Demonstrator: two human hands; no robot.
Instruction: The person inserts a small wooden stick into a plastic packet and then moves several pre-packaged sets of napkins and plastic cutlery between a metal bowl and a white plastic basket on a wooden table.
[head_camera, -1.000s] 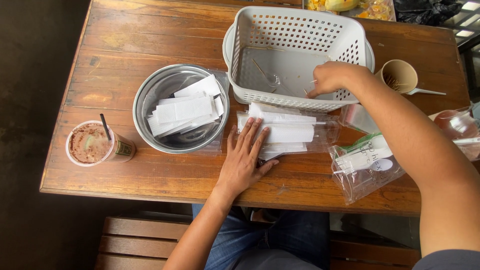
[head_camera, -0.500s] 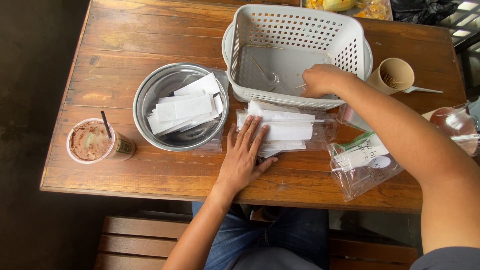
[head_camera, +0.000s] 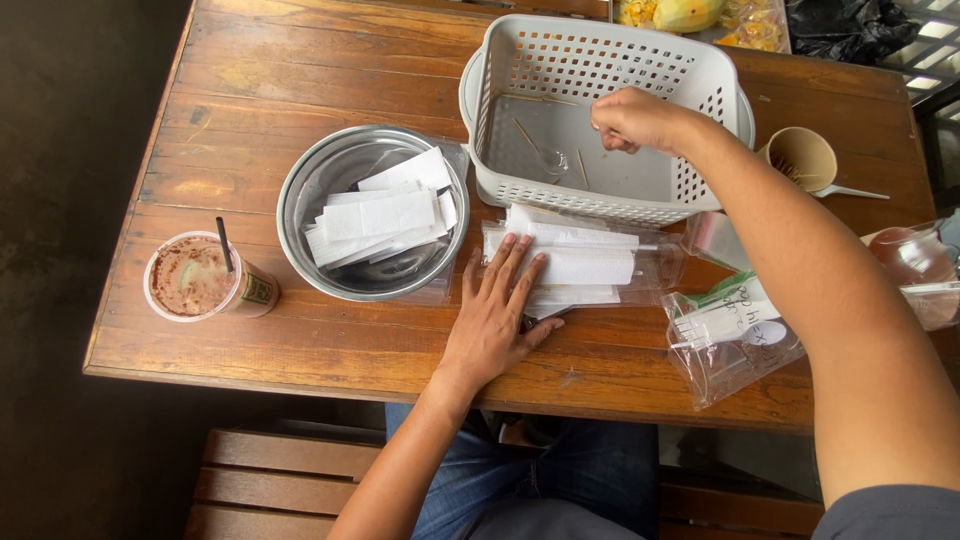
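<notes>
Resting flat, open left hand (head_camera: 492, 322) on white packets (head_camera: 575, 262); right hand (head_camera: 628, 120) closed inside white basket (head_camera: 700, 75)

Clear bag, centre: a see-through plastic bag (head_camera: 600, 265) full of white paper sleeves lies flat just below the white basket.
Clear bag, right: a second transparent bag (head_camera: 735, 340) near the table's front edge, green strip at its mouth, white pieces inside.
Cup label: a small green-and-white label (head_camera: 258, 290) on the side of the iced drink cup, front left.
Far corner: clear wrapping (head_camera: 745, 22) over yellow fruit.
</notes>
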